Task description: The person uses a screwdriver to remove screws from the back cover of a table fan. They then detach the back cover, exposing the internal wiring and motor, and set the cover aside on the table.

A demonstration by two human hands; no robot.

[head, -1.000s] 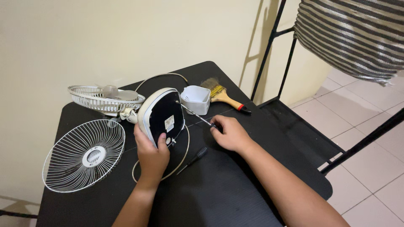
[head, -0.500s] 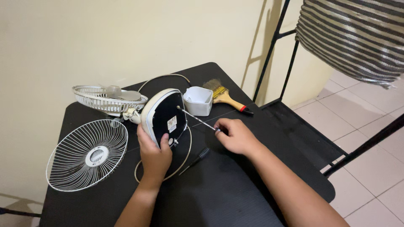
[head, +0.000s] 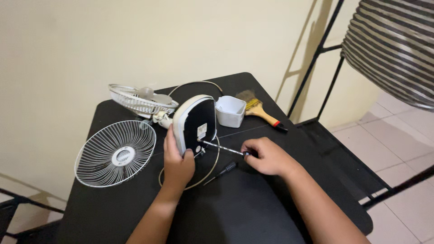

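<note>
The left hand (head: 177,163) is wrapped around the lower edge of a white fan base (head: 195,122), holding it tipped on its edge on the black worktop (head: 253,212) so that its dark underside faces the right hand (head: 266,157). The right hand is closed around the handle of a screwdriver (head: 222,148), whose metal shaft reaches across to a point low on that underside, near the left thumb.

The main risk is a slip: the base stands on a narrow edge with only one hand steadying it, so a push along the shaft could rock it backward or send the tip skating off toward the left thumb. The power cord (head: 212,168) loops under the base and could snag or unbalance it. A second, dark-handled screwdriver (head: 220,173) lies loose just in front of the cord, where a wrist could knock it. Any screw that comes free could roll off the worktop, since the small white tub (head: 230,111) stands behind the base, away from both hands. The front fan grille (head: 115,152) and the rear grille (head: 141,100) lie well to the left, and a paintbrush (head: 261,113) lies behind the tub.
</note>
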